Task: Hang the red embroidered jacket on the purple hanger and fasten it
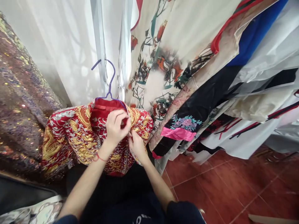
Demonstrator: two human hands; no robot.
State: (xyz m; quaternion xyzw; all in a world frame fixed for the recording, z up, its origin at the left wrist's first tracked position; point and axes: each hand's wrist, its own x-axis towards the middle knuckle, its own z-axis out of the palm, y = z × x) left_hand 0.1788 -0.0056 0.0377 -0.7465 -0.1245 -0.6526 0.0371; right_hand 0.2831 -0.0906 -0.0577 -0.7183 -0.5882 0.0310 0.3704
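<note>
A red jacket (pixel 77 133) with gold and silver embroidery hangs on a purple hanger (pixel 109 84) in front of me. My left hand (pixel 115 126) is closed, pinching the front edge of the jacket just below its red collar. My right hand (pixel 136 144) is closed too, gripping the opposite front edge right beside the left. A thin red string circles my left wrist. What lies between the fingertips is hidden by the fingers.
A sequined dark fabric (pixel 21 102) hangs at left. A white sheer curtain (pixel 70 46) is behind. Floral, black and white garments (pixel 198 93) hang in a row at right over a red tile floor (pixel 233 186).
</note>
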